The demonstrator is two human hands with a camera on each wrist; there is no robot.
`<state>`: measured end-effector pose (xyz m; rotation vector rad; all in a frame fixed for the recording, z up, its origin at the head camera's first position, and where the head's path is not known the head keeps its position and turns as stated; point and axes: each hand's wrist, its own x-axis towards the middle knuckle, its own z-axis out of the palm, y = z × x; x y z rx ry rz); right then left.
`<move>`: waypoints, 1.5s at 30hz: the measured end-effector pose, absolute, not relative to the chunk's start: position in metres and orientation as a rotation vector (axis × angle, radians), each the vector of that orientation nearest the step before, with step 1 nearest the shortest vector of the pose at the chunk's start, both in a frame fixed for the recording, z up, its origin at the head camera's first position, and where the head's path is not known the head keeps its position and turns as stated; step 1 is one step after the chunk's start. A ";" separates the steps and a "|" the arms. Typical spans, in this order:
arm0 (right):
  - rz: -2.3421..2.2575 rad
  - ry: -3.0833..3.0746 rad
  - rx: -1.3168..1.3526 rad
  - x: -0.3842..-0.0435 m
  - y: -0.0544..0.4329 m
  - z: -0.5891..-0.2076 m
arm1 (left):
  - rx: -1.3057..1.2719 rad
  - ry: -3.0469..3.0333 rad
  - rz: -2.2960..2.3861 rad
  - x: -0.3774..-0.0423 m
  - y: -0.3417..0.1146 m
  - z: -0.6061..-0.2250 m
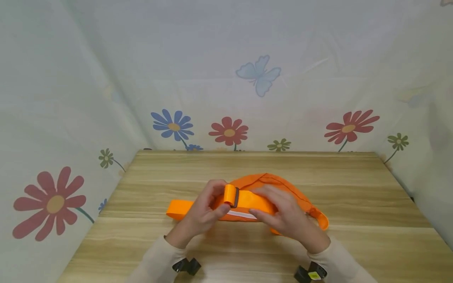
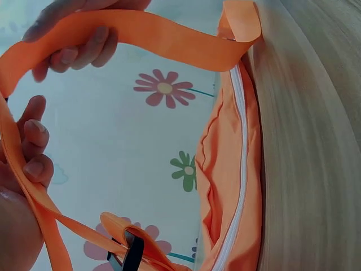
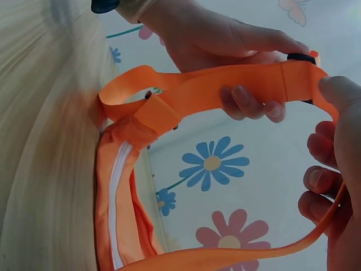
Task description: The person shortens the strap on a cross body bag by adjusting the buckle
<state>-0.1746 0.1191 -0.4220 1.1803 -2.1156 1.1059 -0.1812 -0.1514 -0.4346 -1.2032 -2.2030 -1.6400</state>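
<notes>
An orange waist bag (image 1: 251, 180) with a white zipper (image 1: 242, 214) lies on the table, its wide orange strap (image 2: 169, 45) raised above it. My left hand (image 1: 209, 206) grips the strap beside a dark slider buckle (image 1: 236, 197), where the webbing forms a small loop. To the right of that buckle, my right hand (image 1: 284, 210) holds the strap, thumb on one face and fingers curled under the other. In the left wrist view a black buckle piece (image 2: 134, 251) sits on the strap low in the picture; its exact kind is unclear.
The wood-grain table (image 1: 354, 169) extends around the bag on every side. A strap loop (image 1: 178, 208) sticks out at left, another (image 1: 321, 220) at right. Behind hangs a pale curtain (image 1: 301, 47) printed with flowers and a butterfly.
</notes>
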 end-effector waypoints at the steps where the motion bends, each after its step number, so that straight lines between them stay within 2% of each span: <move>1: 1.115 -2.101 1.186 -0.174 0.118 -0.423 | -1.209 -2.207 -1.648 -0.181 -0.151 -0.435; 10: 1.138 -2.057 1.225 -0.175 0.110 -0.425 | -1.244 -2.228 -1.669 -0.180 -0.149 -0.437; 20: 0.911 -2.132 1.272 -0.174 0.109 -0.412 | -1.192 -2.268 -1.818 -0.174 -0.144 -0.431; 30: 0.851 -2.179 1.156 -0.177 0.137 -0.412 | -1.039 -2.264 -1.766 -0.175 -0.160 -0.432; 40: 0.826 -2.072 1.171 -0.181 0.139 -0.417 | -1.055 -2.263 -1.809 -0.179 -0.162 -0.433; 45: 0.882 -2.061 1.183 -0.180 0.135 -0.417 | -1.125 -2.237 -1.686 -0.181 -0.160 -0.431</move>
